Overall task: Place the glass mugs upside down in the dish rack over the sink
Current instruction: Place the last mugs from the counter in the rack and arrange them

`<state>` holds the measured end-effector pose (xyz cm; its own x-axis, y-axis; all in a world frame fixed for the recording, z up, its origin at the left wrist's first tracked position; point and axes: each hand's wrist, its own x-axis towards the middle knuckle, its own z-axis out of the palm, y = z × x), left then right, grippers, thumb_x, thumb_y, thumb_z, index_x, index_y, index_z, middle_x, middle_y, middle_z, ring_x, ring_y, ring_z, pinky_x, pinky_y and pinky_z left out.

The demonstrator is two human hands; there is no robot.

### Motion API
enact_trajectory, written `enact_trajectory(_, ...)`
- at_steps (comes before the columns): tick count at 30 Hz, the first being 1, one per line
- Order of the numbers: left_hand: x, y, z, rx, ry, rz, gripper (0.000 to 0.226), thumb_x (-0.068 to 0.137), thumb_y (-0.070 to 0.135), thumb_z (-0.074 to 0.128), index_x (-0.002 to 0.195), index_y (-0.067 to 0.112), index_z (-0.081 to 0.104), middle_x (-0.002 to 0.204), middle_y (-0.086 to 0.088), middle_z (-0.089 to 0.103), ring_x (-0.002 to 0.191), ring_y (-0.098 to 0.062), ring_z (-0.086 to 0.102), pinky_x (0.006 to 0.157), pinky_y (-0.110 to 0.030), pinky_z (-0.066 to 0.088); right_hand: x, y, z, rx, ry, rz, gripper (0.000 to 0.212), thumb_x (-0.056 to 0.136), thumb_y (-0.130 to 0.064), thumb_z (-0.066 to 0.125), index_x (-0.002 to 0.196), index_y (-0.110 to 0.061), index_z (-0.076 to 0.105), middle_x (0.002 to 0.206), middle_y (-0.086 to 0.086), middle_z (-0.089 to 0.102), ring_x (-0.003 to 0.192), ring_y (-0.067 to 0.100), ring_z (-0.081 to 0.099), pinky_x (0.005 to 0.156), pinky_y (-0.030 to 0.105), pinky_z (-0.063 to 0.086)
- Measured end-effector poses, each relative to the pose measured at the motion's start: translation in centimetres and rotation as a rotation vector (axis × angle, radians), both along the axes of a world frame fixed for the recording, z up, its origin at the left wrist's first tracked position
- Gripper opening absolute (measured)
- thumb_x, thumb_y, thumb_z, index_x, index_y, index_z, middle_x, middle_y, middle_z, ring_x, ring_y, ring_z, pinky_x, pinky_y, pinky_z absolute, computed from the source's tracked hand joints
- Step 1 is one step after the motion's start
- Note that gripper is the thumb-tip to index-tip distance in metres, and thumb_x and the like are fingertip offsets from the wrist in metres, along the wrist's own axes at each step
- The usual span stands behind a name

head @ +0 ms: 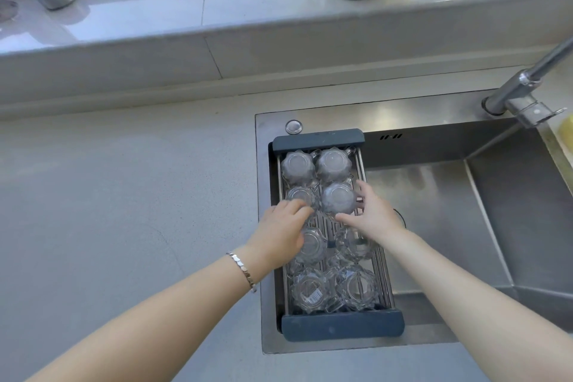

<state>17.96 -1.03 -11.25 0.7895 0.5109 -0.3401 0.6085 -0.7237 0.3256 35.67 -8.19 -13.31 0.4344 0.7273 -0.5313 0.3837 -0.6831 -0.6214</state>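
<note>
Both bare forearms reach over the dark-framed steel dish rack [342,326] spanning the sink, left hand [280,231] and right hand [372,214] with loose, unclenched fingers settling third-row faceted glass mugs [338,198]; next, likely let go.

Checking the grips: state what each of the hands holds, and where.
Left hand and right hand each touch a glass mug's side in the dish rack; closed grip cannot be told.

A grey tabletop [124,195] holds a steel sink [511,211] at right. A dish rack [341,324] spans the sink's left side, carrying eight glass mugs [331,164] in two columns.
</note>
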Motion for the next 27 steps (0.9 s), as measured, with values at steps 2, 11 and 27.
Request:
enact_trajectory(2,-0.8,-0.6,0.0,-0.028,0.08,-0.166,0.059,0.087,0.001,0.048,0.142,0.017,0.032,0.149,-0.002,0.035,0.133,-0.022,0.035,0.111,-0.037,0.033,0.9,-0.9,1.1,0.013,-0.002,-0.002,0.084,0.077,-0.022,0.071,0.144,-0.016,0.021,0.139,0.006,0.048,0.117,0.023,0.055,0.098,0.036,0.045)
enact_trajectory(11,1.1,-1.4,0.0,0.224,0.397,-0.708,0.073,0.083,0.005,0.065,0.143,0.021,0.027,0.156,-0.011,0.018,0.136,-0.033,0.029,0.109,-0.048,0.034,-3.5,-5.0,1.0,-0.239,-0.339,0.313,0.074,0.081,-0.028,0.066,0.142,-0.025,0.023,0.144,0.008,0.028,0.105,0.029,0.059,0.081,0.036,0.051)
enact_trajectory(27,-2.3,-2.0,6.2,-0.052,-0.092,0.184,0.05,0.071,0.036,0.071,0.105,0.008,0.046,0.103,-0.006,0.045,0.085,-0.024,0.053,0.071,-0.035,0.051,0.4,-8.6,7.9,0.073,-0.297,-0.034,0.078,0.059,-0.035,0.085,0.128,-0.026,0.049,0.131,-0.004,0.056,0.119,0.019,0.053,0.091,0.028,0.042)
